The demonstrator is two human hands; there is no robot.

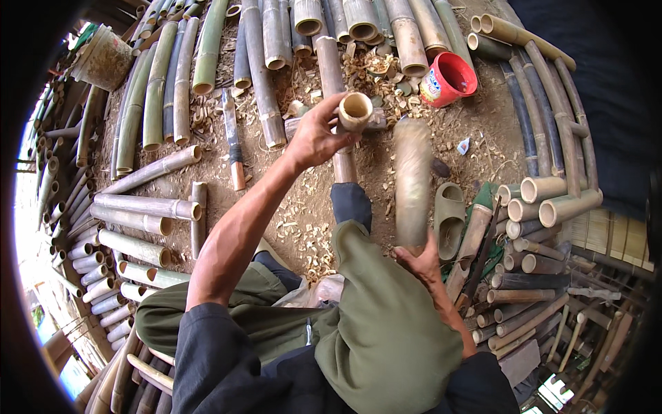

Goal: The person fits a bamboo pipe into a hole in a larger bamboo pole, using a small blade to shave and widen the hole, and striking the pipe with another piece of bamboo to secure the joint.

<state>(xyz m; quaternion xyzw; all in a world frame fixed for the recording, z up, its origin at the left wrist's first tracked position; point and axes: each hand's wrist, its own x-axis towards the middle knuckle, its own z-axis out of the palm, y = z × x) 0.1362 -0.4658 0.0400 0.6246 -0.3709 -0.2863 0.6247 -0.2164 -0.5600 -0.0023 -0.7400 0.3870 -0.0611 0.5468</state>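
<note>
My left hand [318, 134] is stretched forward and grips a short hollow bamboo section [355, 111], its open end facing up toward me. My right hand [419, 262] sits low by my right knee and holds the lower end of a longer bamboo piece [412, 181], which stands upright and is blurred by motion. A long bamboo pole [334, 83] lies on the ground just under the left hand. My knees in olive trousers [376, 310] fill the lower middle.
Cut bamboo poles [158, 83] lie in rows at left, top and right. A long knife with a wooden handle [232, 141] rests on the dirt. A red plastic cup [448, 79], an olive sandal [449, 217], a grey bucket [103, 58] and wood chips [303, 221] lie around.
</note>
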